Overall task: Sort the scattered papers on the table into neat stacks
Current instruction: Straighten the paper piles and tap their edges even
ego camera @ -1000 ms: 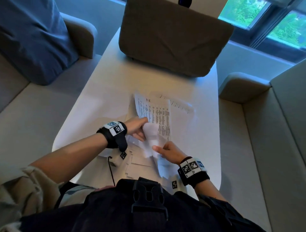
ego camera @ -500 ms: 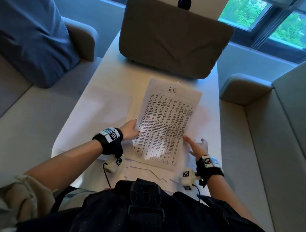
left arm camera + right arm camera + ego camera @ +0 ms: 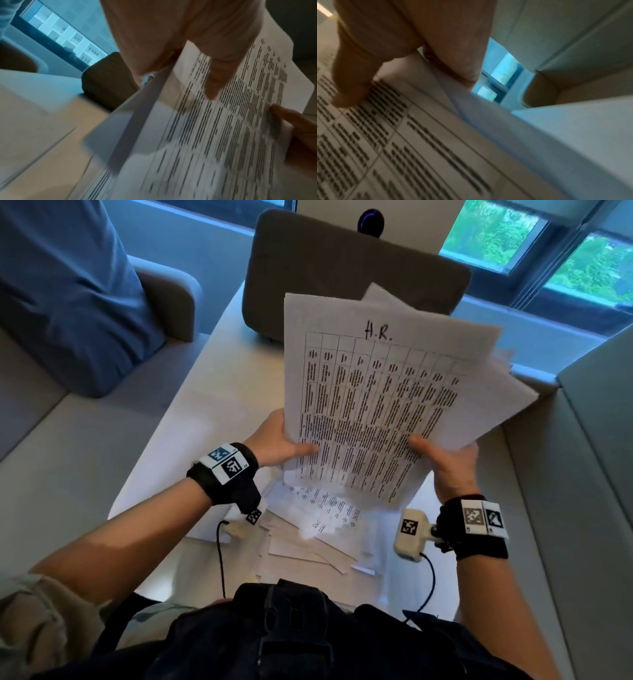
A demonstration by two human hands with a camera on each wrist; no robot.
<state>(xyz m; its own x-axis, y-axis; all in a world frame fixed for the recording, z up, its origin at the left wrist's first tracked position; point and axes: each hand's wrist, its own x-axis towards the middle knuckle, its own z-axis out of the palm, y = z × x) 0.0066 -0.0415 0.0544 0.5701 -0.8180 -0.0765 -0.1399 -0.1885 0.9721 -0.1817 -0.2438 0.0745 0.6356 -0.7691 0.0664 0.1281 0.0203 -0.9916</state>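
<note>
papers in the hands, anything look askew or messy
Yes. The bundle held by the left hand and right hand is fanned, back sheets poking out at the top and right. Loose papers on the table lie crooked and overlapping.

Fanned printed sheets (image 3: 370,405) held aloft above scattered papers (image 3: 315,529) on table.

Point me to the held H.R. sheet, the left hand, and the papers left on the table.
H.R. sheet (image 3: 370,412): head view, middle of the printed table.
left hand (image 3: 277,445): head view, back of the hand at the sheet's left edge.
papers on the table (image 3: 318,529): head view, top printed page.
</note>
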